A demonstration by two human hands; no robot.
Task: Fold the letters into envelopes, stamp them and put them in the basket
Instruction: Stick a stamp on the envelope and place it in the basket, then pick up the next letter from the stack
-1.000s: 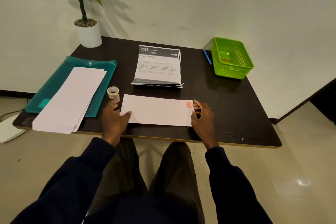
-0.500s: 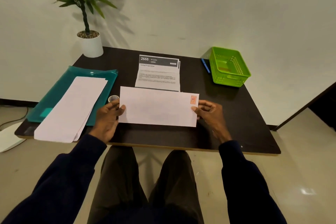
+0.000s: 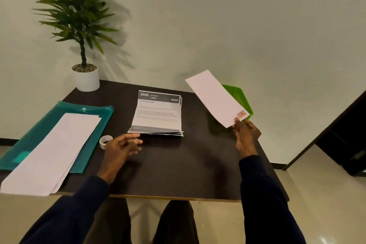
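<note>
The step in hand looks like the last of the cycle for one piece of mail: dropping it in the basket. In the right of the frame the right hand [image 3: 246, 134] is pinching the near corner of a stamped envelope [image 3: 215, 98], thumb and fingers clamped on the paper just below the red stamp [image 3: 241, 114]. The envelope is hanging in the air, slanting up and to the left, and is covering most of the green basket [image 3: 240, 99] behind it at the table's far right corner. Whether it is touching the basket cannot be told, and the basket's contents are hidden.

The left hand [image 3: 120, 144] is hovering low over the dark table [image 3: 178, 164] at centre left, fingers loosely spread and holding nothing, just beside the small roll [image 3: 105, 140].

The next move probably calls for bringing the envelope's long edge down inside the basket walls and letting go; being long, it may need tilting to fit. The free hand is lying close to the printed letters [image 3: 158, 115], likely the next thing to be taken.

Counted: one envelope in hand bearing one stamp, one basket, one roll, one stack of printed letters with several sheets whose number cannot be told, one pile of blank envelopes [image 3: 53, 152] at lower left lying on one teal folder [image 3: 93, 113], and one potted plant [image 3: 86, 78] at upper left.
</note>
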